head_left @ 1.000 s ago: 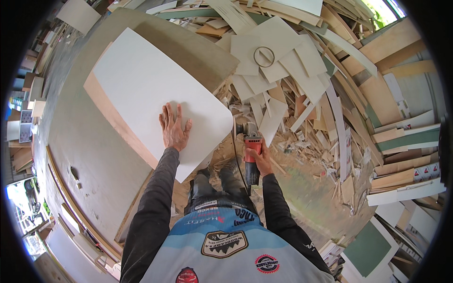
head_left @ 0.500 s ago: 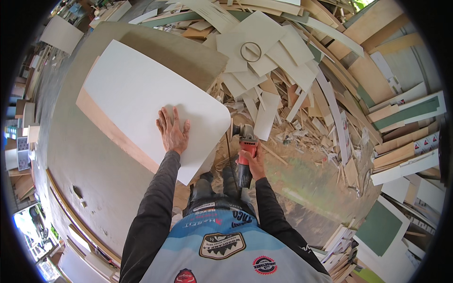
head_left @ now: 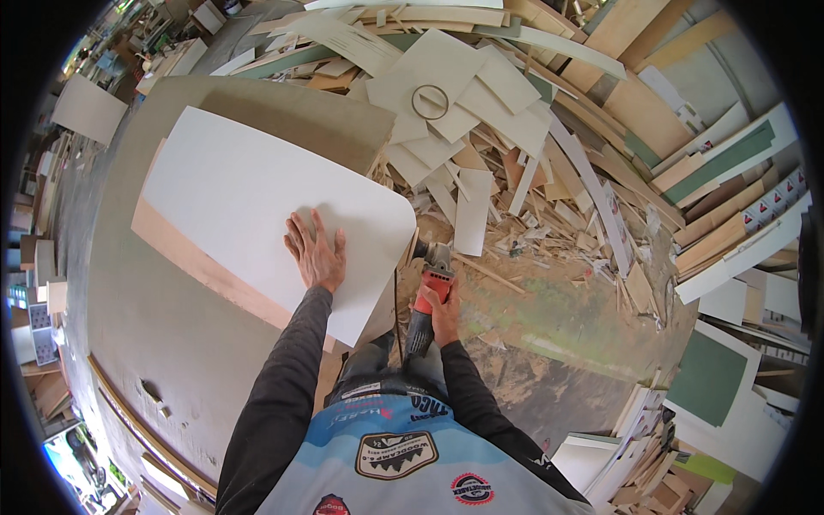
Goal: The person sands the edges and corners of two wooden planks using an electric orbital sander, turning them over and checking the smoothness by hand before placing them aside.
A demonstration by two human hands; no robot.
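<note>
One grinder (head_left: pixel 436 276) beside one panel (head_left: pixel 257 197)

The single white panel lies on the counter (head_left: pixel 206 352), left of centre in the frame. Of the person's two hands, the left hand (head_left: pixel 319 257) rests flat on it, fingers slightly spread; the right hand (head_left: pixel 445 316) wraps the red-and-black grinder near the centre. Whether grinder and panel touch cannot be told. One ring (head_left: pixel 430 118) lies at upper centre, among uncounted scraps (head_left: pixel 562 197).
</note>
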